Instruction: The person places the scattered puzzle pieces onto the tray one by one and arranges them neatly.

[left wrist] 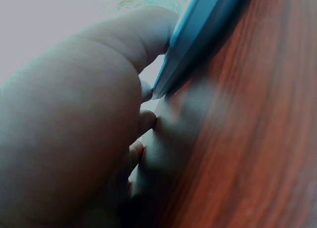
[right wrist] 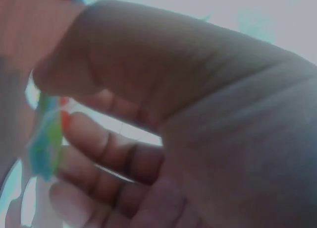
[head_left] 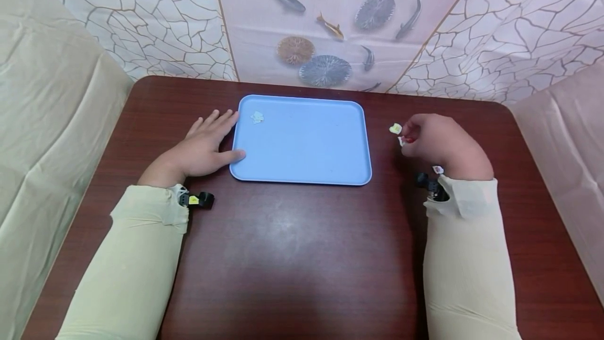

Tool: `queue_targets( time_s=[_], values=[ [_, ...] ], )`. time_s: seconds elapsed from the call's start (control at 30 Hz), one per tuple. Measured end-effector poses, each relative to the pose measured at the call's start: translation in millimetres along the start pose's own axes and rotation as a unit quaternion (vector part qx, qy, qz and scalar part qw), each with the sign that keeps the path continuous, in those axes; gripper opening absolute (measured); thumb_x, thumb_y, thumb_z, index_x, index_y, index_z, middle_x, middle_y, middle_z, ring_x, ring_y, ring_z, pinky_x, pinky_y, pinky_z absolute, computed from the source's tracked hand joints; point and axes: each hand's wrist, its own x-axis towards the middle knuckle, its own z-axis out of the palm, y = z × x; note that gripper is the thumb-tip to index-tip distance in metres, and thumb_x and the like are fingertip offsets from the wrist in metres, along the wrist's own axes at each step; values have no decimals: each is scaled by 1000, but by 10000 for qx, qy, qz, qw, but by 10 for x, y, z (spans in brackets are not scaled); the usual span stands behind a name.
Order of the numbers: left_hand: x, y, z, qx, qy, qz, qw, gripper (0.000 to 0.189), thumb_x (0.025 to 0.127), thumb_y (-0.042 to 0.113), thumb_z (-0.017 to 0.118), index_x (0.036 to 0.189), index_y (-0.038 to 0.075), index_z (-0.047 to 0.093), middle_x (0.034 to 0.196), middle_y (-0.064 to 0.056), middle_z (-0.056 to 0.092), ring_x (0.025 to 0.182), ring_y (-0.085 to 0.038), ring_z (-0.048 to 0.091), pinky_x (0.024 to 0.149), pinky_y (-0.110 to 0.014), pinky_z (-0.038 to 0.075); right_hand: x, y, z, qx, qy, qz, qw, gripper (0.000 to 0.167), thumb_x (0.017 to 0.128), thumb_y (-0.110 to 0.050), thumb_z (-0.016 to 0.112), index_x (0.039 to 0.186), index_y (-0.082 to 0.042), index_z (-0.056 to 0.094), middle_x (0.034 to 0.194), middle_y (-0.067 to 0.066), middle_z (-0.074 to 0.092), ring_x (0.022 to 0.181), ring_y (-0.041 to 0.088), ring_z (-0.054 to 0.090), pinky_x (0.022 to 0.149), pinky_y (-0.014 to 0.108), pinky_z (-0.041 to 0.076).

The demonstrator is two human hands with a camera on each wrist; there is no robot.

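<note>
A light blue rectangular tray [head_left: 306, 143] lies on the table. My left hand [head_left: 200, 146] rests at its left side with fingers spread, the thumb over the rim and the fingertips by the upper left corner. In the tray's upper left lies a small pale cutout [head_left: 257, 117], like a sticker. My right hand [head_left: 445, 143], right of the tray, pinches a small flat colourful cutout [right wrist: 47, 143] between thumb and fingertips; its picture is blurred. Just beyond those fingertips shows a yellowish cutout [head_left: 395, 128]; whether it touches the hand I cannot tell.
Another small cutout [head_left: 438, 169] lies beside the right wrist, partly hidden. The dark red wooden table [head_left: 292, 256] reaches back to a patterned cloth [head_left: 325, 25]. Beige cloth hangs at both sides.
</note>
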Motion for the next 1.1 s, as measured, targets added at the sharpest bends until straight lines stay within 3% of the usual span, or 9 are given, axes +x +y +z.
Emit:
queue_targets(
  time_s=[0.23,0.43,0.73,0.97,1.1],
  values=[
    [3,-1,0,-5,19,7,10000,100,110,59,63,183,25,4,192,-9,5,178,-38,-7,141,-66,-7,9,-230,8,99,690,-438,9966,23,92,-15,77,114,-7,76,110,15,79,101,32,70,88,48,53],
    [0,-3,-2,-4,14,-7,10000,100,110,58,63,183,25,4,192,-9,5,178,-38,-7,141,-65,-8,-27,-484,40,171,1340,-968,9861,22,95,-18,78,114,-6,80,113,18,79,107,34,71,96,53,55],
    [0,-17,-1,-34,3,43,10000,100,110,59,63,183,25,4,192,-8,4,178,-37,-8,141,-65,-8,-62,-891,192,521,1928,-1119,9734,31,95,-19,87,123,-8,83,121,14,72,107,33,69,93,53,62],
    [5,-36,-4,-55,-15,55,10000,100,110,60,62,183,26,3,192,-7,3,178,-37,-9,141,-65,-8,32,-1084,420,882,2508,-1585,9509,34,95,-19,91,126,-9,85,113,11,72,93,26,67,79,41,59],
    [6,-45,-7,-65,-13,68,10000,100,110,61,62,183,26,3,192,-7,3,178,-37,-9,141,-66,-8,129,-1172,537,1078,2595,-1779,9431,35,94,-19,92,127,-9,85,115,10,75,93,26,73,83,41,63]
  ],
)
